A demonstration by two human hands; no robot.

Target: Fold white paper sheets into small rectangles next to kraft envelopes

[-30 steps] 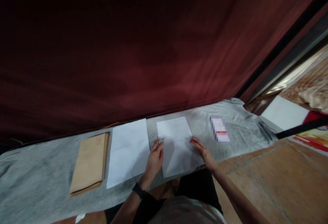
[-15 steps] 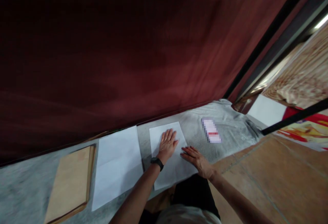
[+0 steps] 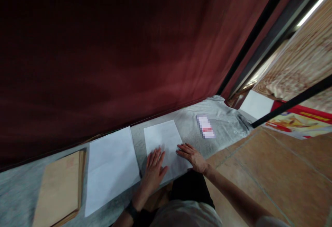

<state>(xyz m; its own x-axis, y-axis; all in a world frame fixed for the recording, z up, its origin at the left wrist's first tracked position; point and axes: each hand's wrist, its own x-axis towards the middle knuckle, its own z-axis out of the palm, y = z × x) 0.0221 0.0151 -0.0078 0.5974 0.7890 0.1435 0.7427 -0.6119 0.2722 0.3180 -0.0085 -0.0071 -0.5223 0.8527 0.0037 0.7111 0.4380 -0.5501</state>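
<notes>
A white sheet of paper [image 3: 162,136] lies on the grey cloth-covered surface in front of me. My left hand [image 3: 154,171], a dark band on its wrist, rests flat on the sheet's near left part with its fingers stretched out. At the sheet's right edge lies my right hand [image 3: 192,157], fingers extended and pointing left. Neither hand grips anything. To the left is a larger white paper [image 3: 110,170], and beyond it a stack of brown envelopes or folders [image 3: 59,187].
A pixelated phone-like item [image 3: 205,126] lies right of the sheet on the grey cloth [image 3: 225,123]. Dark red fabric [image 3: 145,54] rises behind. A black bar [image 3: 293,100] crosses at right, over a colourful printed sheet [image 3: 301,123] near the tiled floor.
My left hand has slid toward me, from the sheet's middle to its near left part. My right hand stays at the right edge. The whole view has shifted slightly.
</notes>
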